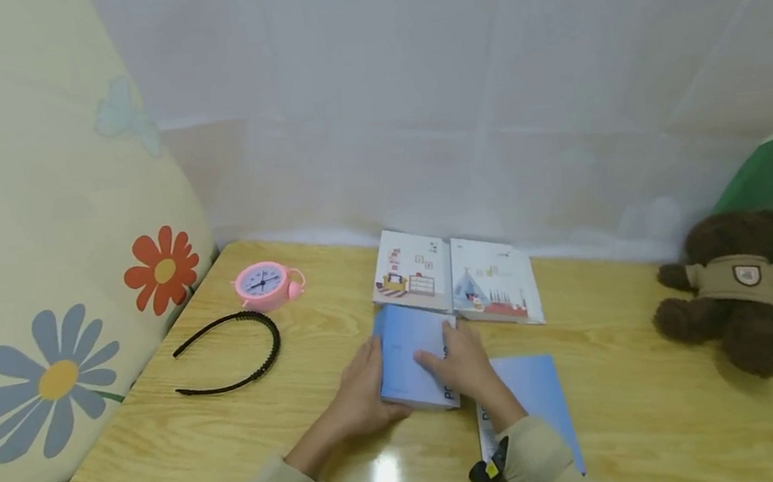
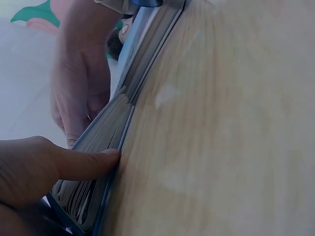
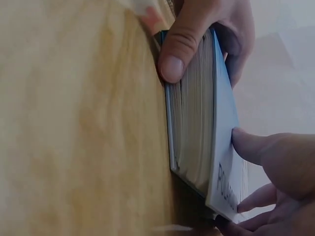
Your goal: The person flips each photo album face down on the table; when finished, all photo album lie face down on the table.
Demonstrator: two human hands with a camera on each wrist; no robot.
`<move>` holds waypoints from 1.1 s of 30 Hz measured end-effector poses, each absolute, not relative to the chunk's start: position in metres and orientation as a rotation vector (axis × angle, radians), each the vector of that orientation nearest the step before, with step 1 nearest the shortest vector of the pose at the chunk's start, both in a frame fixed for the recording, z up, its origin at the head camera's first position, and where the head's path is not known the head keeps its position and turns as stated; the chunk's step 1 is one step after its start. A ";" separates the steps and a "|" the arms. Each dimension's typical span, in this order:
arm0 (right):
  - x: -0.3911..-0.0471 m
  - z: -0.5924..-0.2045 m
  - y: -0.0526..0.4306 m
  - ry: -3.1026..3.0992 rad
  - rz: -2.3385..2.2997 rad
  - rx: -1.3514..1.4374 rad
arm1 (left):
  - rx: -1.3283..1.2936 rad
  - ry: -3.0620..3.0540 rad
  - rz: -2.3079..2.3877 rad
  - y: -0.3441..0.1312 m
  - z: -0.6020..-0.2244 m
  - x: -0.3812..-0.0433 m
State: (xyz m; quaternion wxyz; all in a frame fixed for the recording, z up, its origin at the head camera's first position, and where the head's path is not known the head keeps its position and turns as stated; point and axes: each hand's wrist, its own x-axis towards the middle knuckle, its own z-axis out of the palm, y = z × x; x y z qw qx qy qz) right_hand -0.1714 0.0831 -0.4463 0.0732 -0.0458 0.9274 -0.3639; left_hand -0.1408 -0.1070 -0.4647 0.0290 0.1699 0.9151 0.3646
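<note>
Both hands hold a thick blue photo album [image 1: 407,358] near the middle of the table, its page edges facing the person. My left hand [image 1: 364,391] grips its left side, thumb along the front page edges in the left wrist view. At the right side, my right hand [image 1: 468,363] pinches the cover's edge, thumb on top and fingertips below in the right wrist view. Part of a dark title shows beside that thumb. Under the right forearm lies a second blue album [image 1: 540,398], partly covered. Just behind the held album, an illustrated white album [image 1: 419,273] lies spread.
A pink alarm clock [image 1: 266,284] stands at the back left, with a black headband [image 1: 276,353] in front of it. On the right sits a brown teddy bear [image 1: 746,287] in a tan shirt. A white cloth [image 1: 413,95] hangs behind the wooden table [image 1: 634,404].
</note>
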 end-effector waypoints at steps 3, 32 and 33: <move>-0.162 -0.445 0.080 2.783 -1.131 -0.120 | 0.576 2.831 1.178 -0.109 -0.464 -0.134; -0.105 -0.442 0.055 2.946 -0.855 -0.171 | 0.588 2.605 1.402 -0.145 -0.430 -0.097; -0.104 -0.441 0.054 2.943 -0.872 -0.176 | 0.595 2.624 1.380 -0.146 -0.427 -0.096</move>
